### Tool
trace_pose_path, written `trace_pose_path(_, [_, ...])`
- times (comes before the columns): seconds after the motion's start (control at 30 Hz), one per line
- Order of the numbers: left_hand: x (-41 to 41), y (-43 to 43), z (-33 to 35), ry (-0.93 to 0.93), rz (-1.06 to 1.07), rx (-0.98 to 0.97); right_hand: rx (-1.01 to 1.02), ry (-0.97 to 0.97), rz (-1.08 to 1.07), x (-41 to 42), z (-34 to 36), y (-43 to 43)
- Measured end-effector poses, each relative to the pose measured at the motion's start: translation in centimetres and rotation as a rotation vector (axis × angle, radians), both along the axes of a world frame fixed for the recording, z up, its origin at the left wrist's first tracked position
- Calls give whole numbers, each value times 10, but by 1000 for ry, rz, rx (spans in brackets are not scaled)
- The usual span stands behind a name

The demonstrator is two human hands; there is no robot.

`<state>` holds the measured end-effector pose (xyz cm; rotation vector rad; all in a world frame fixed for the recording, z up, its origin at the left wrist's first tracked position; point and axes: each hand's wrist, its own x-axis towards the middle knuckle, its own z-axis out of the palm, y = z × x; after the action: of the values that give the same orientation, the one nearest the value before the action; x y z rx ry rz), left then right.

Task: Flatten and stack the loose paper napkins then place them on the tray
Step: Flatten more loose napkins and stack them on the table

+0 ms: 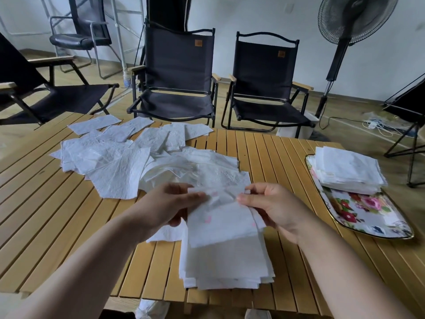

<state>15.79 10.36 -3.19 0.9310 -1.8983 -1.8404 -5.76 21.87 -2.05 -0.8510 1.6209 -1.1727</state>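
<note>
Front-centre on the slatted wooden table (276,153), both hands are on one wrinkled napkin (220,212), white w/ a few faint pink marks. The left hand (170,203) pinches its left edge, thumb on top, other fingers going underneath. The right hand (273,208) pinches the right edge btwn thumb and curled fingers. The napkin is pulled out between them, and its lower part drapes onto the near stack (227,265). That's a pile of flattened napkins at the front edge of the table, edges not quite lined up.

Behind that and off to the left are the loose napkins (124,162), a big messy heap overlapping every which way, running up to the far-left part of the table. Some lie flat, some are creased.

Container-wise there's just one, the floral tray (372,217) on the right side of the table. It has rounded corners, a gold rim and pink/red flowers. Its far half holds a tidy tray stack (347,171) of squared-up white napkins. The near half shows the flower print.

Further out, two black folding chairs (177,72) face the table from the far side, w/ a third folding chair (46,97) on the left. An office chair (80,38) sits far left, a standing fan (354,19) far right. Cables and a power strip (377,125) lie on the floor. There are also white bits (149,308) under the near table edge, prob napkins, can't tell for sure.
</note>
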Motion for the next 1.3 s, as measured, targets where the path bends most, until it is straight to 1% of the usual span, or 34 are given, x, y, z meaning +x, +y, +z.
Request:
trace_pose_path(0.03, [1, 2, 0, -62, -57, 0, 55, -28, 23, -4, 2, 7])
trace_pose_path(0.1, [3, 6, -3, -180, -132, -24, 187, 16, 117, -11, 2, 20])
trace_pose_path(0.2, [-1, 10, -12, -348, -165, -115, 363, 243, 263, -14, -5, 32])
trace_pose_path(0.3, [-7, 13, -17, -465, -182, -169, 445, 455, 289, -15, -10, 29])
trace_pose_path(0.37, [-9, 9, -20, -513, -157, -167, 457, 548, 277, -14, -10, 23])
trace_pose_path(0.43, [-9, -1, -21, -483, -28, -160, 397, 631, 192, -12, -12, 16])
trace_pose_path(0.47, [-8, -8, -23, -461, 55, -197, 338, 664, 121, -11, -14, 11])
trace_pose_path(0.53, [-4, -22, -29, -470, 178, -365, 197, 715, 2, -7, -19, 0])
trace_pose_path(0.57, [-1, -27, -32, -498, 191, -446, 145, 731, -11, -5, -22, -7])
trace_pose_path(0.63, [1, -33, -40, -586, 143, -550, 99, 733, 53, 1, -31, -24])
trace_pose_path(0.73, [-1, -36, -51, -646, 74, -600, 129, 734, 183, 8, -48, -46])
trace_pose_path(0.83, [-5, -39, -58, -657, 86, -650, 150, 799, 203, 14, -62, -59])
trace_pose_path(1.0, [-8, -37, -58, -635, 130, -769, 137, 828, 168, 18, -63, -63])
trace_pose_path(1.1, [-7, -36, -55, -621, 153, -803, 97, 788, 158, 18, -60, -60])
trace_pose_path(1.23, [-8, -32, -45, -519, 165, -820, 25, 752, 136, 14, -53, -55])
trace_pose_path(1.3, [-9, -30, -40, -441, 191, -834, -8, 651, 123, 14, -49, -50])
